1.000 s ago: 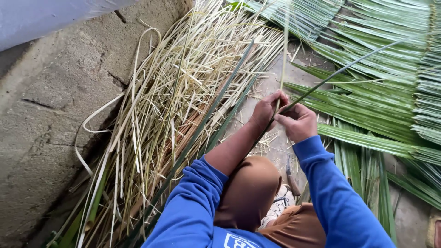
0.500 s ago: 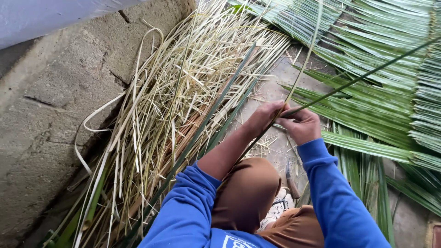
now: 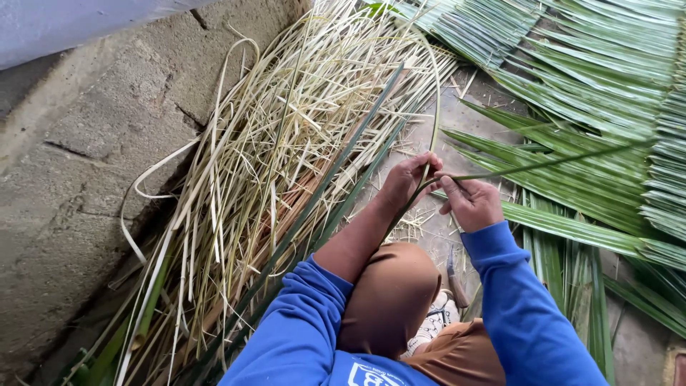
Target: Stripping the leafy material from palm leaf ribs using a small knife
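Observation:
My left hand (image 3: 409, 175) and my right hand (image 3: 471, 202) meet above the concrete floor, both pinching one long palm leaflet. From my left fingers a pale midrib strip (image 3: 436, 107) curves up and away. The green blade half (image 3: 550, 164) runs from my right fingers off to the right, over the green fronds. The leaflet's lower end passes down between my arms toward my knee. Blue sleeves cover both arms.
A heap of dried pale strips and midribs (image 3: 264, 164) lies on the left against a rough concrete wall (image 3: 78, 157). Green palm fronds (image 3: 600, 93) spread across the right and top. A knife (image 3: 455, 271) lies on the floor by my shoe (image 3: 436, 318).
The two halves of the leaflet have swung: the pale strip now curves up to the left, and the green blade has dropped lower toward the right. My hands stayed close together.

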